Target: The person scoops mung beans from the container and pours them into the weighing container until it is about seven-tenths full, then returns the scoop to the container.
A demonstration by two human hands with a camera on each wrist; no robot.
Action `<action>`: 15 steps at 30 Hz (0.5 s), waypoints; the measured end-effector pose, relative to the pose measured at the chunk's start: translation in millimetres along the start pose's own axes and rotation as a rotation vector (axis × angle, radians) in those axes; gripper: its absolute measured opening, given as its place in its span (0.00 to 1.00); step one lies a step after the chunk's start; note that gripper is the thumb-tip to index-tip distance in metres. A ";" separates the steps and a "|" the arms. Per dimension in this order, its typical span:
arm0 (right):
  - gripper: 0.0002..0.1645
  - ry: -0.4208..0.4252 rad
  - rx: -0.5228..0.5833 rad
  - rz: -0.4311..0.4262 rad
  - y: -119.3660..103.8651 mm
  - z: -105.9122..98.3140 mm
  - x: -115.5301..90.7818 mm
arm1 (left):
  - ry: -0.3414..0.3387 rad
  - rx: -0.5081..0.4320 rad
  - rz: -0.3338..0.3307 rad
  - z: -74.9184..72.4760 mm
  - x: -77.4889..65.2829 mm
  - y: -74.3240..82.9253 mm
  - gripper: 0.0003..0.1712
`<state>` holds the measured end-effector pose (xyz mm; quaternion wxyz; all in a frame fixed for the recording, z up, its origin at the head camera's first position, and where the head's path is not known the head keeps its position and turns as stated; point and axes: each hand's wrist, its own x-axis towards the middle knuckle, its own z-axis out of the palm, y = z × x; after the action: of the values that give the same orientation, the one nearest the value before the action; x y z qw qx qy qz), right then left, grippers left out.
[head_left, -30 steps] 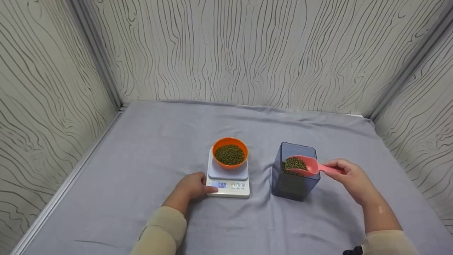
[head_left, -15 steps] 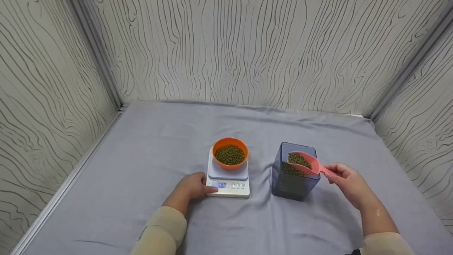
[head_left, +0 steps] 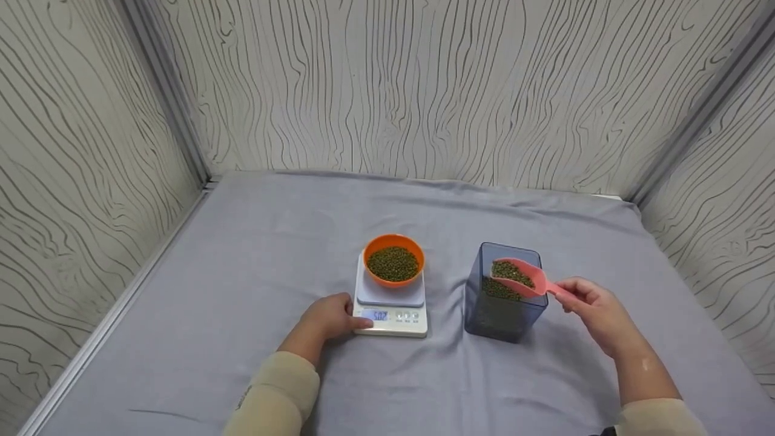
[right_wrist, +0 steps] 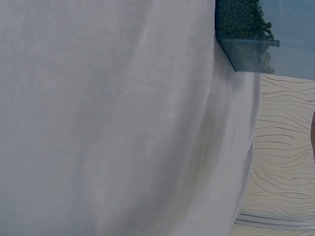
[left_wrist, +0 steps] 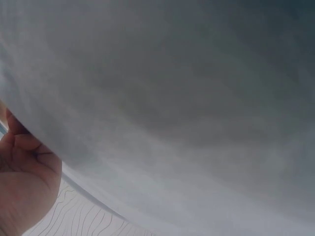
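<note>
In the head view a white digital kitchen scale [head_left: 396, 327] lies on the cloth, its display reading about 502. On its plate sits an orange bowl [head_left: 393, 240] with green mung beans [head_left: 392, 264] inside. My left hand [head_left: 329, 316] grips the scale's front left corner, thumb on top beside the display. To the right, my right hand [head_left: 596, 309] pinches the handle of a pink scoop [head_left: 538, 282] heaped with beans. The scoop's bowl is over the mouth of a translucent blue-grey square container [head_left: 500, 324], which holds more beans. The right wrist view catches that container's corner [right_wrist: 246, 54].
A grey cloth [head_left: 260, 242] with soft folds covers the table. White panels with a wood-grain pattern [head_left: 387, 91] stand behind and at both sides, joined by grey metal posts [head_left: 163, 91].
Over the last second the scoop has tilted and turned a little within the container's mouth, and the right hand has shifted slightly. The left hand, scale and bowl stay put.
</note>
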<state>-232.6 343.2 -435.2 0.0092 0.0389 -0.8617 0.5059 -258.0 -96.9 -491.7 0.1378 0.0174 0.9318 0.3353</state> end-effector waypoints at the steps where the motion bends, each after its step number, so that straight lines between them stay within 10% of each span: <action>1: 0.23 0.002 -0.007 -0.007 -1.0 -0.4 0.4 | -0.001 0.000 0.000 0.0 0.3 -0.2 0.26; 15: 0.16 0.029 0.090 -0.186 -43.4 10.7 14.4 | -0.010 0.008 -0.012 -1.6 -0.3 1.2 0.26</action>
<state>-243.4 312.1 -401.8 0.0667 0.1119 -0.8306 0.5415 -258.2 -97.0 -489.7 0.1444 0.0139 0.9326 0.3305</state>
